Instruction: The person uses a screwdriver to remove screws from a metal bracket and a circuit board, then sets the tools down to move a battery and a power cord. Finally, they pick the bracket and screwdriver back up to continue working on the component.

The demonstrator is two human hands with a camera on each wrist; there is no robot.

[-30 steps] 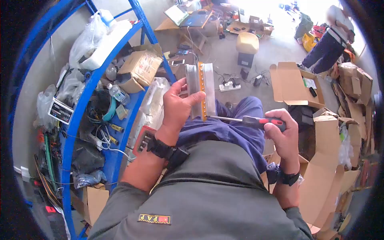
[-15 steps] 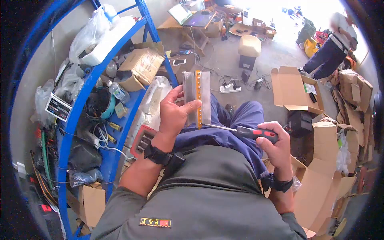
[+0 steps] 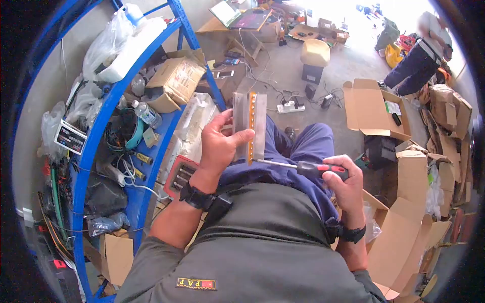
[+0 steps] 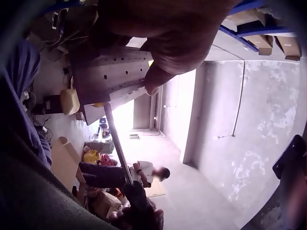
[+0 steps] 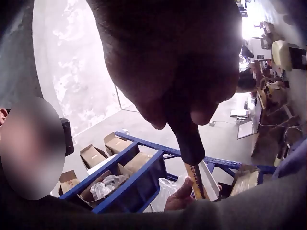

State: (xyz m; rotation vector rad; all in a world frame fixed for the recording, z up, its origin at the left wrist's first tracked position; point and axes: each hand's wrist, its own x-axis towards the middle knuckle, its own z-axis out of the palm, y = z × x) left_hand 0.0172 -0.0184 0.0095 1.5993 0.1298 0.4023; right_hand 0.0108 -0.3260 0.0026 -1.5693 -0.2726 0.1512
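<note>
My left hand (image 3: 220,144) holds a grey metal channel (image 3: 259,123) upright over the lap, its thumb across the front. Down the channel's middle runs an orange strip (image 3: 251,121) with a row of small dots. In my right hand (image 3: 347,188) is a screwdriver (image 3: 319,170) with a black and red handle, its shaft pointing left. The screwdriver tip is right at the lower end of the orange strip. Several small holes show in the channel's side (image 4: 115,75) in the left wrist view. Fingers wrap the dark handle (image 5: 189,143) in the right wrist view.
A blue shelf rack (image 3: 93,166) with bags, a bottle (image 3: 147,115) and boxes stands on the left. By the left forearm lies a red case (image 3: 179,177). Open cardboard boxes (image 3: 366,108) lie on the right, a power strip (image 3: 291,107) ahead. Another person (image 3: 422,55) stands far right.
The channel and left hand have come slightly lower in the head view. My right hand has shifted left and down with the screwdriver, whose tip stays by the strip's lower end.
</note>
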